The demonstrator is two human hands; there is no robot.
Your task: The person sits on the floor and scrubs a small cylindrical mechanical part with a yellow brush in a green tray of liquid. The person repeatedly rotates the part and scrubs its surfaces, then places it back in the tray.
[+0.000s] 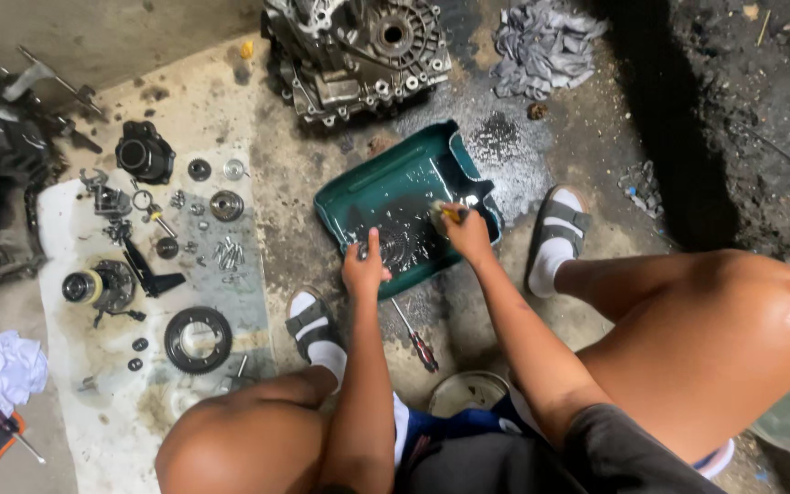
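Note:
A green plastic tray [372, 187] holding dark liquid lies on the stained floor in front of me. A round dark gear-like part [401, 240] sits in the liquid. My left hand [364, 267] grips the near edge of that part, thumb up. My right hand [466, 230] is closed on a small brush with a yellowish handle [446, 212], its bristles over the part. My bare knees and sandalled feet frame the tray.
A gearbox housing [354, 50] stands behind the tray, a grey rag [541, 46] to its right. A red-handled screwdriver [416, 338] lies near the tray. On a cloth at left lie a ring gear [197, 339], bearings, bolts and small parts.

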